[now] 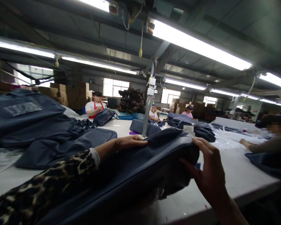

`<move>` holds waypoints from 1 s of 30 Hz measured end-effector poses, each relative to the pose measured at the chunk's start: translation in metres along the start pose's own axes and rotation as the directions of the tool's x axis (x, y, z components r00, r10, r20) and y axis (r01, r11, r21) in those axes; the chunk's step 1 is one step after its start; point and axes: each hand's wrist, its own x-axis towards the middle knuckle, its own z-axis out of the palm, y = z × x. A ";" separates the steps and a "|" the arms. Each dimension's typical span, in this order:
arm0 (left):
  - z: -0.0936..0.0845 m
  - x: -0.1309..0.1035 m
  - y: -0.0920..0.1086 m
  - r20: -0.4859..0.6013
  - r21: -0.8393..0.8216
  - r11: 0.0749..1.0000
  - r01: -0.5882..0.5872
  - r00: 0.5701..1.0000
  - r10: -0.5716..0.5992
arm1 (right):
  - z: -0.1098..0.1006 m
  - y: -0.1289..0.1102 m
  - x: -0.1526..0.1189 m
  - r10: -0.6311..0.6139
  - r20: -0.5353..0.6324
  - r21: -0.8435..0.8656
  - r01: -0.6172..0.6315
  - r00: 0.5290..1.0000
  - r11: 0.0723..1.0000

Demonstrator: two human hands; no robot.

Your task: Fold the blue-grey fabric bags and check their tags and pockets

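A long dark blue bag (152, 156) with a smooth, slightly shiny surface and a piped seam stretches across the front of the head view, tilted up above the white table. My right hand (208, 165) grips its right end, fingers over the top corner and thumb against the end panel. On the bag's far upper edge lies my left hand (130, 142), its thumb side towards me and the other fingers partly hidden; it holds that edge. A leopard-print sleeve covers my left forearm. Something clear, like plastic, shows beneath the bag's near side.
Dark blue bags (32, 118) are heaped at the left, one with a clear window. A metal post (147, 115) rises from the white table (239, 175). More folded bags (192, 125) lie beyond it. A co-worker (271, 140) is at the right; others work across the table.
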 end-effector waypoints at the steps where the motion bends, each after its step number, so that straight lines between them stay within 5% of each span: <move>1: -0.001 0.000 -0.002 -0.004 -0.008 1.000 -0.006 1.000 0.006 | 0.003 0.002 -0.002 0.019 0.001 0.004 -0.019 1.000 1.000; 7: -0.011 0.005 -0.018 -0.015 -0.012 1.000 -0.007 1.000 0.007 | 0.026 0.007 -0.023 0.012 -0.008 0.070 -0.011 1.000 0.997; 12: -0.018 0.005 -0.015 0.030 0.187 0.981 0.053 0.998 -0.060 | 0.003 0.013 -0.011 -0.067 0.211 0.263 0.010 0.975 0.965; 17: -0.011 0.014 -0.012 0.033 0.243 0.970 0.009 0.999 -0.018 | -0.015 0.018 -0.001 -0.153 0.268 0.001 0.158 0.951 0.987; 23: -0.008 0.016 -0.016 0.058 0.184 0.982 0.032 0.997 -0.043 | -0.004 -0.011 -0.003 -0.513 0.310 0.152 0.491 0.800 0.858; 30: -0.002 0.017 -0.015 0.113 0.344 0.939 -0.001 0.993 -0.040 | 0.021 -0.009 -0.005 -0.430 0.485 0.181 0.394 0.761 0.901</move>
